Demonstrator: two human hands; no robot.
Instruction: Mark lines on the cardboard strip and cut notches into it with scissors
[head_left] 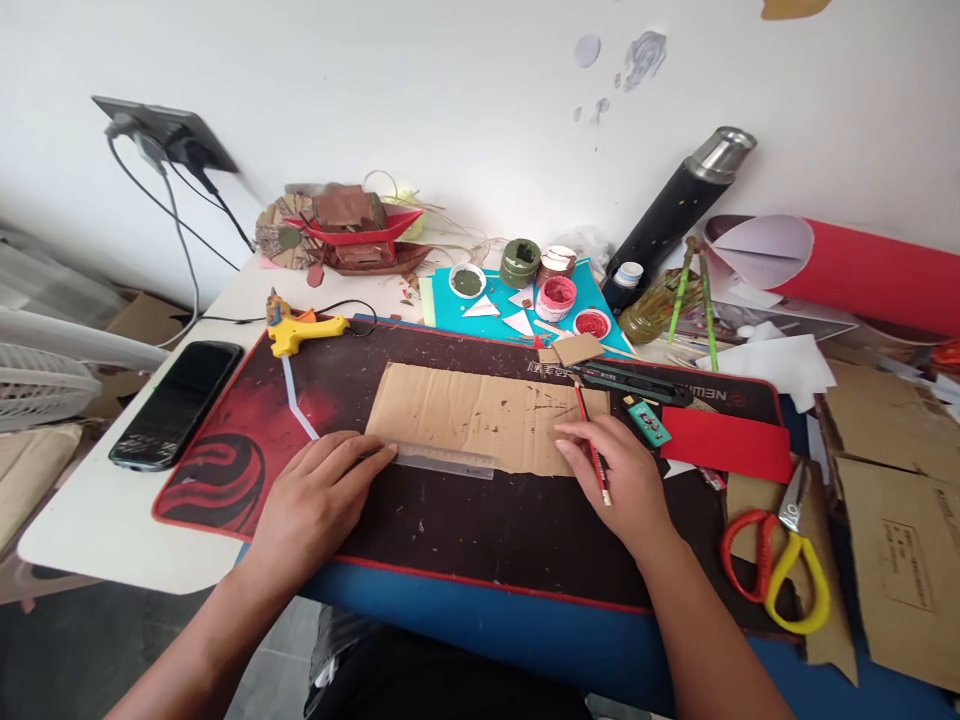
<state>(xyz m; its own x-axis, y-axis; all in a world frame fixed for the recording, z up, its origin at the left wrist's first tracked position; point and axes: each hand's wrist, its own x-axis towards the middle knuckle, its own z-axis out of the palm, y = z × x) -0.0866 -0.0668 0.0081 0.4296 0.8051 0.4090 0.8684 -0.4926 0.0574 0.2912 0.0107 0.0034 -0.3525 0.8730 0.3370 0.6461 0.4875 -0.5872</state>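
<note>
A rectangular piece of brown cardboard [480,410] lies flat on a dark desk mat. Along its near edge rests a clear plastic ruler [442,460], with the left end under the fingertips of my left hand [322,495]. That hand is closed, palm down, holding the ruler against the cardboard. My right hand [622,480] is over the cardboard's right end. Between its fingers is a red and black pencil [598,468], eraser end towards me and its point facing away.
A yellow glue gun [304,330] and a phone [180,400] are left. Paint jars [519,265] and a model boat [356,235] stand behind. Right of the cardboard lie a utility knife [637,382], red card [724,443] and scissors [787,550]. A black flask [675,200] leans on the wall.
</note>
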